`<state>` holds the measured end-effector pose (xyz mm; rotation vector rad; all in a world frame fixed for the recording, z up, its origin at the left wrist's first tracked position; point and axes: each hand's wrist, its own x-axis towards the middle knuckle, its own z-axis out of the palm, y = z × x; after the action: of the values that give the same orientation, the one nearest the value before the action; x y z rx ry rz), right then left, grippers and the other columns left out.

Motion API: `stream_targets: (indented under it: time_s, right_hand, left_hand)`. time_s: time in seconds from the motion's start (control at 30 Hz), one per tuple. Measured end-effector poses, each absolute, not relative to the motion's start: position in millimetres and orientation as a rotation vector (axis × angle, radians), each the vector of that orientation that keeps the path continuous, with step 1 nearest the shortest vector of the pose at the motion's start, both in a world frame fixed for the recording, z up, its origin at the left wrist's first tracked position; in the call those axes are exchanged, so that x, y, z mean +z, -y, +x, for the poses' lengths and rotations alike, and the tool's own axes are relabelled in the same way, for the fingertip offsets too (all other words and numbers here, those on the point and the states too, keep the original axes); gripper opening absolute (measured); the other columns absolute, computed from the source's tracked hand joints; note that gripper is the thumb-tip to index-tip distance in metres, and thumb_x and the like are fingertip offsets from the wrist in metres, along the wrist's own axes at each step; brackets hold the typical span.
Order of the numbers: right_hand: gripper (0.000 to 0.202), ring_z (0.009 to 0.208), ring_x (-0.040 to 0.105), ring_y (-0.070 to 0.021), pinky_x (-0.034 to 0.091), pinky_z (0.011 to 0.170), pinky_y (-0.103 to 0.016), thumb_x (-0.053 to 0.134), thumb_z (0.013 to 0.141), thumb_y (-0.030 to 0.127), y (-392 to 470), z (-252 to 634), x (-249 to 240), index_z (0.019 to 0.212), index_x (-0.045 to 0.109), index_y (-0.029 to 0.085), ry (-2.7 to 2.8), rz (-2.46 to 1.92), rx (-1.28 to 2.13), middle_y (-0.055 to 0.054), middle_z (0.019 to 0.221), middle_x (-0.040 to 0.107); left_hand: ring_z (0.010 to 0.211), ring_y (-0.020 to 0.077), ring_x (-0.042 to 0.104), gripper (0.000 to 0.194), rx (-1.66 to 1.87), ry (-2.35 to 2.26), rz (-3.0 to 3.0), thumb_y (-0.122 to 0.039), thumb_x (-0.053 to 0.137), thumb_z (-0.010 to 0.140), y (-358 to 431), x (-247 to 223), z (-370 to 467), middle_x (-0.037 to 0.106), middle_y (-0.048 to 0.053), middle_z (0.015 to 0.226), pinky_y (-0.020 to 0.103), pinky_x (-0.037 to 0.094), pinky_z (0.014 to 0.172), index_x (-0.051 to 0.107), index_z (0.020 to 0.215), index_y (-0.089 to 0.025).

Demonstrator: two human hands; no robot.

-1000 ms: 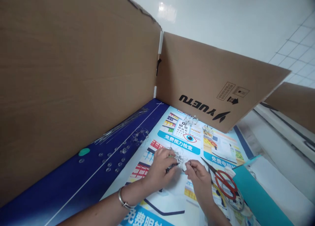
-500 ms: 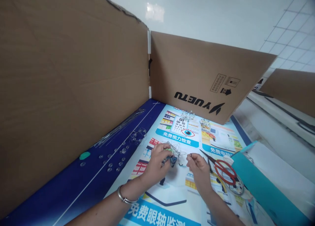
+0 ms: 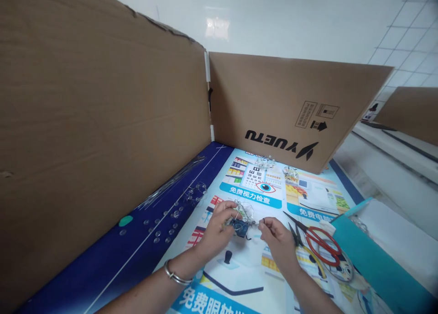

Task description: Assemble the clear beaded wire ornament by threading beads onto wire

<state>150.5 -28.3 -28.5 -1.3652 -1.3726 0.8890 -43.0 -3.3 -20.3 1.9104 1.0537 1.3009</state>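
Observation:
A tangle of thin wire with clear beads and a dark blue piece is in the middle of the printed sheet. My left hand closes its fingers round the left side of this wire work. Just to its right, my right hand is pinched at the end of the wire, with thumb and forefinger together; what lies between them is too small to make out. Beside my right hand lie red-handled scissors and yellow-handled pliers.
Cardboard walls stand at the left and back. Loose clear beads, a green disc and a bundle of wires lie on the blue strip. A teal box stands at the right; two beaded clusters sit near the back wall.
The camera view has shifted slightly. The dark blue piece has turned and shows more of its face beside my left fingers. My right hand keeps its pinch.

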Motion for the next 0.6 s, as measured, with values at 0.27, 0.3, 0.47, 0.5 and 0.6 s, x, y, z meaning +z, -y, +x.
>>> stream_targets:
  time_s: [0.27,0.3,0.47,0.5,0.6]
  right_hand:
    - [0.021,0.056,0.051,-0.0127,0.044,0.053,-0.023,0.056,0.08,0.039,31.1,149.2,-28.5,0.078,0.061,0.019,1.454,-1.379,0.844,0.001,0.063,0.056]
    - [0.021,0.055,0.051,-0.0125,0.044,0.053,-0.023,0.056,0.08,0.039,31.6,149.2,-28.2,0.078,0.061,0.019,1.463,-1.379,0.826,0.002,0.063,0.056]
    - [0.022,0.057,0.05,-0.0123,0.044,0.054,-0.022,0.056,0.08,0.039,32.3,148.6,-29.0,0.078,0.061,0.018,1.458,-1.382,0.762,0.001,0.066,0.057]
    - [0.022,0.057,0.05,-0.0124,0.045,0.053,-0.022,0.056,0.08,0.04,32.0,148.3,-29.5,0.078,0.061,0.018,1.45,-1.383,0.766,0.001,0.066,0.057]
    - [0.024,0.057,0.049,-0.0125,0.045,0.052,-0.022,0.056,0.08,0.042,31.4,147.4,-30.3,0.077,0.06,0.019,1.423,-1.408,0.786,0.001,0.064,0.056]
  left_hand:
    - [0.111,0.0225,0.044,0.032,1.245,-1.062,1.785,-0.001,0.041,0.071,2.1,-20.6,-47.9,0.049,0.007,0.108,0.042,0.032,0.1,0.062,0.086,-0.02]
    - [0.111,0.0224,0.044,0.032,1.247,-1.061,1.774,-0.002,0.04,0.071,2.3,-20.9,-47.9,0.05,0.006,0.108,0.042,0.032,0.1,0.062,0.086,-0.02]
    - [0.111,0.022,0.045,0.033,1.278,-1.04,1.717,-0.003,0.037,0.071,1.5,-24.1,-48.2,0.051,0.006,0.108,0.04,0.031,0.1,0.063,0.085,-0.019]
    - [0.111,0.0218,0.045,0.033,1.293,-1.03,1.704,-0.003,0.037,0.071,1.1,-24.9,-48.2,0.051,0.006,0.108,0.039,0.031,0.1,0.063,0.084,-0.019]
    - [0.111,0.0215,0.045,0.033,1.324,-1.015,1.67,-0.003,0.036,0.071,-0.1,-26.4,-48.0,0.051,0.006,0.107,0.038,0.032,0.099,0.063,0.083,-0.018]
